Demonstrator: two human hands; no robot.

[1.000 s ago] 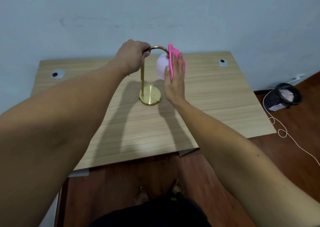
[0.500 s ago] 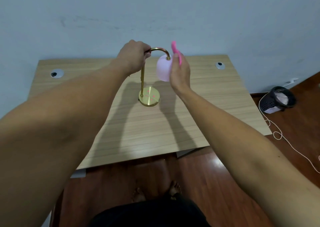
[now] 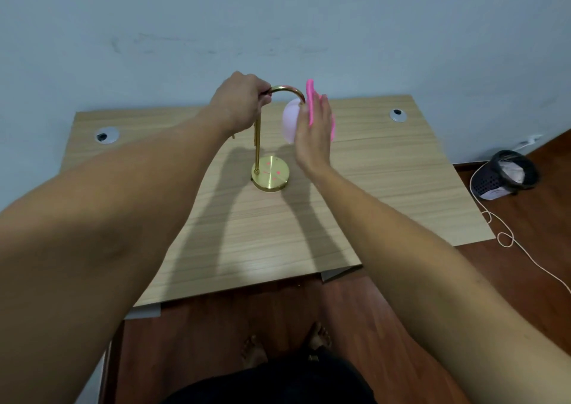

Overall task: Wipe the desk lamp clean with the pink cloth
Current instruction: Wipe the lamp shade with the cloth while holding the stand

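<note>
A gold desk lamp stands on a round base (image 3: 271,175) in the middle of the wooden desk (image 3: 386,169). Its curved gold neck (image 3: 285,90) arches over to a pale pink globe shade (image 3: 290,122). My left hand (image 3: 239,102) is closed around the top of the neck, left of the arch. My right hand (image 3: 313,135) holds the pink cloth (image 3: 310,101) flat against the right side of the shade, fingers pointing up. Most of the cloth is hidden behind that hand.
The desk stands against a pale blue wall and has two round cable grommets, left (image 3: 106,135) and right (image 3: 397,115). On the wooden floor at right sits a dark waste basket (image 3: 506,175) with a white cord (image 3: 506,240) trailing past it. My bare feet (image 3: 284,346) are below the desk's front edge.
My right hand with the cloth slid up the shade, then back down its right side. The left hand kept its grip on the neck. The lamp stayed put.
</note>
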